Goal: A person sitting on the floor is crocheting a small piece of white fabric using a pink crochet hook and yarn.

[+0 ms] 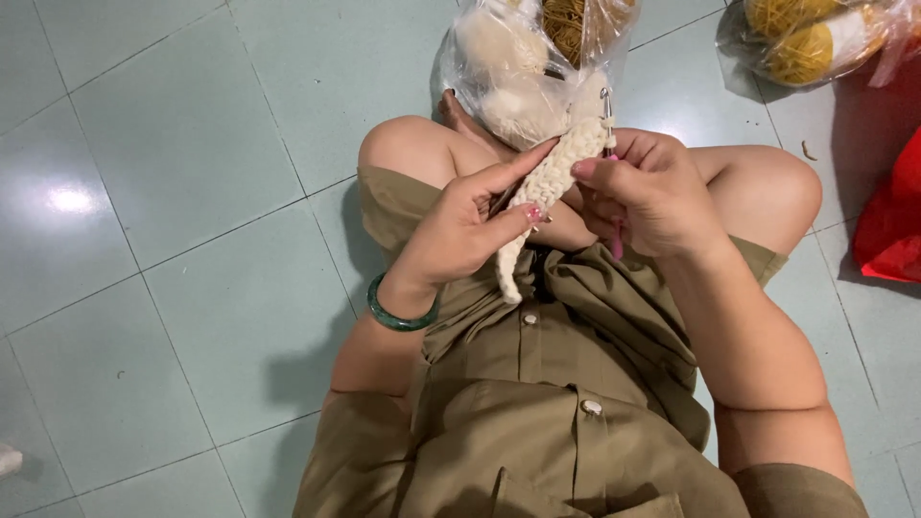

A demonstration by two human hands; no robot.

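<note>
A strip of cream crocheted fabric [556, 177] hangs between my two hands over my lap. My left hand [470, 225], with a green bangle [398, 315] on its wrist, pinches the strip's side between thumb and fingers. My right hand [648, 192] grips the strip's upper end together with a crochet hook [607, 107] whose metal tip sticks up above the yarn; a pink handle end [617, 247] shows below my fingers. I sit cross-legged in an olive buttoned garment [537, 384].
A clear plastic bag [518, 67] of cream and brown yarn balls lies on the floor just beyond my knees. Another bag with yellow yarn [811, 38] sits at the top right. A red bag [892, 216] lies at the right edge. Pale green tiles [173, 240] surround me.
</note>
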